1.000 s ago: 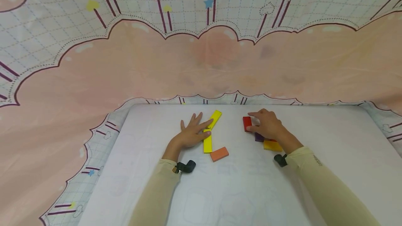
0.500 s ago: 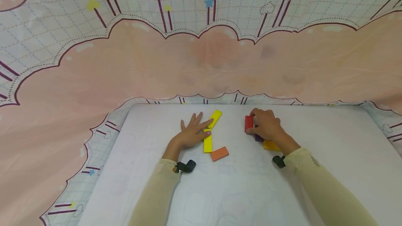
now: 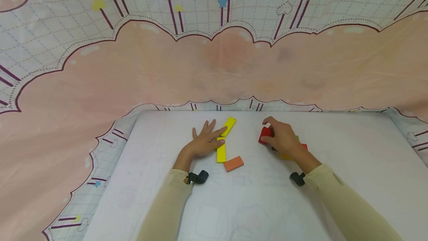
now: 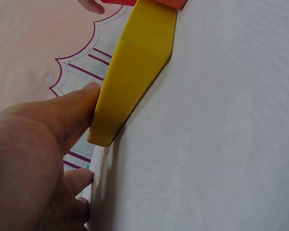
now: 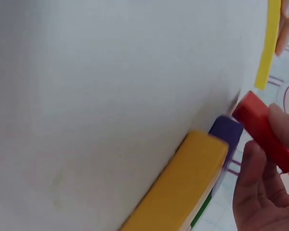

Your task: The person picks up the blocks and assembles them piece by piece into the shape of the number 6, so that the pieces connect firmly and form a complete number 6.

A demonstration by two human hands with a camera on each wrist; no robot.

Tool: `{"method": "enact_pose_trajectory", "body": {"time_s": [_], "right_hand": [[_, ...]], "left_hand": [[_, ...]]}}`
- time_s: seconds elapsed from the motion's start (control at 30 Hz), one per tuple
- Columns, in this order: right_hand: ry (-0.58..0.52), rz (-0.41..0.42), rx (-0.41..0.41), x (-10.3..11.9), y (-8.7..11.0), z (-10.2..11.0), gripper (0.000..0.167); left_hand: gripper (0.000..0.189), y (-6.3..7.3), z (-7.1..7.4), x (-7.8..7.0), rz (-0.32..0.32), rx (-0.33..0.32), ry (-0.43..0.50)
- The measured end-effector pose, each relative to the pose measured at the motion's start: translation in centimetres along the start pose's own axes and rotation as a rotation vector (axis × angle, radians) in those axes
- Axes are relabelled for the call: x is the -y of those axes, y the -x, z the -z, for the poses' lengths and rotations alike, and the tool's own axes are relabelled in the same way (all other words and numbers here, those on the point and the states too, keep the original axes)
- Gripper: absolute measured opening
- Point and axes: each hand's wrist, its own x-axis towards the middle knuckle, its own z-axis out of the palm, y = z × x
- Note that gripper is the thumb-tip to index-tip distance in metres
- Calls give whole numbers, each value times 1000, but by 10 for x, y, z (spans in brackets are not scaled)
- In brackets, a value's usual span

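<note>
Fingers spread, my left hand [image 3: 204, 143] rests beside two bright yellow blocks laid end to end. Its thumb touches the nearer yellow block [image 3: 221, 154], and its index finger reaches over the farther yellow block [image 3: 229, 126]. An orange block [image 3: 234, 164] lies at an angle by the near end of this pair. My right hand [image 3: 285, 139] pinches a red block [image 5: 264, 131] between thumb and fingers, tilted in the right wrist view. Close below it there are a purple block [image 5: 226, 131] and a darker yellow block [image 5: 180, 185].
Partly hidden behind the right hand are a green block [image 3: 297, 137] and another red block [image 3: 304, 146]. All the blocks are on a white table [image 3: 214, 203]. A patterned cloth [image 3: 187, 73] hangs beyond its far edge.
The right hand has closed its fingers on the red block and tilted it. More of the green and second red blocks now shows. The left hand and yellow blocks have stayed put.
</note>
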Motion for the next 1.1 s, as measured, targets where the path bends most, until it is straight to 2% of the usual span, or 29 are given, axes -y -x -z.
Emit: {"method": "enact_pose_trajectory", "body": {"time_s": [0.27, 0.57, 0.83, 0.97, 1.1], "right_hand": [[-75, -22, 45, 7, 15, -1, 33], [-155, -57, 127, 13, 25, -4, 33], [-205, -66, 161, 16, 34, -9, 22], [-262, -105, 189, 19, 38, -11, 24], [-288, -120, 216, 19, 40, -14, 36]], "left_hand": [[59, 0, -1, 0, -6, -5, -5], [59, -2, -2, 2, 6, -6, -13], [59, -2, -3, 2, 6, -4, -14], [59, -2, -2, 2, 1, -6, -12], [59, -2, -1, 2, 1, -1, -12]]}}
